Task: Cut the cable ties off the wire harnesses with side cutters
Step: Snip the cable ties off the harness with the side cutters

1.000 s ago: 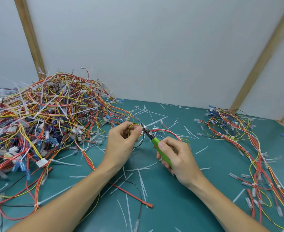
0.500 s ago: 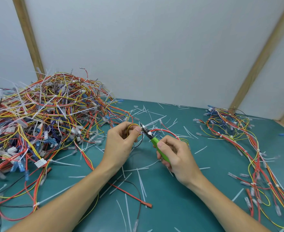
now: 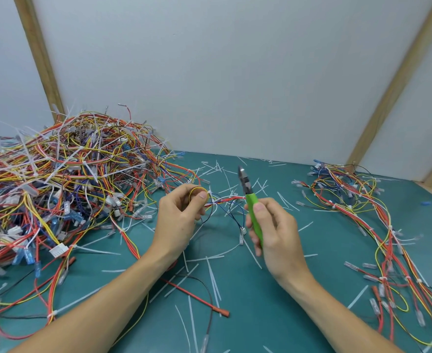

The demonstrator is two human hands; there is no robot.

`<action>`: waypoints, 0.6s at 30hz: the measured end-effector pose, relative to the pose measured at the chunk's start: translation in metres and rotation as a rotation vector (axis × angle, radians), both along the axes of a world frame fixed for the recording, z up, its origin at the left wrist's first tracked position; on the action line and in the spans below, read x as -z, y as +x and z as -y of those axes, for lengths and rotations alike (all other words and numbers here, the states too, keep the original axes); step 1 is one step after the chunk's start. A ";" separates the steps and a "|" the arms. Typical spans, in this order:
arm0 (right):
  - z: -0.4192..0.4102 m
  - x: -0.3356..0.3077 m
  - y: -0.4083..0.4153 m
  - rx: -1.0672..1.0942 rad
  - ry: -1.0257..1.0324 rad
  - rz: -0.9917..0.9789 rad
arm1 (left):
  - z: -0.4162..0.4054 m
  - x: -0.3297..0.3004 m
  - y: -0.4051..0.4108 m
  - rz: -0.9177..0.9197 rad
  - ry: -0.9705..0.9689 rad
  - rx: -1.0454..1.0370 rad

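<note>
Two hands work above the worktop [image 3: 260,314]: left hand [image 3: 181,220] pinches a limp, light wire harness [image 3: 225,200] beside its tie; right hand [image 3: 273,230] grips the side cutters [image 3: 250,200], tips raised clear.

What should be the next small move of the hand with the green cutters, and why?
Probably bring the side cutters back down to the white cable tie beside the left hand. The right hand holds them tip-up, clear of the harness.
</note>
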State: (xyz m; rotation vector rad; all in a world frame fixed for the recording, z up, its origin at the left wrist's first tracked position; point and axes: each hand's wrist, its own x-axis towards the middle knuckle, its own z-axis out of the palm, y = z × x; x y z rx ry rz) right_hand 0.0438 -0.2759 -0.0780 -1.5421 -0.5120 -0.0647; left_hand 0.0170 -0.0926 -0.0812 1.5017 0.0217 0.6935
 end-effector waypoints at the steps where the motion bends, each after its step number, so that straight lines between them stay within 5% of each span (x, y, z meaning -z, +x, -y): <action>1: 0.003 -0.002 0.004 0.052 0.011 0.004 | 0.000 -0.001 0.000 0.014 -0.025 0.004; 8: 0.028 0.000 0.038 0.428 -0.218 0.162 | -0.004 -0.005 -0.002 -0.056 -0.150 0.007; 14: 0.030 0.008 0.042 0.401 -0.560 0.112 | -0.026 -0.009 0.007 -0.183 -0.315 -0.193; 18: 0.029 0.010 0.044 0.396 -0.543 0.101 | -0.030 -0.012 0.006 -0.146 -0.443 -0.245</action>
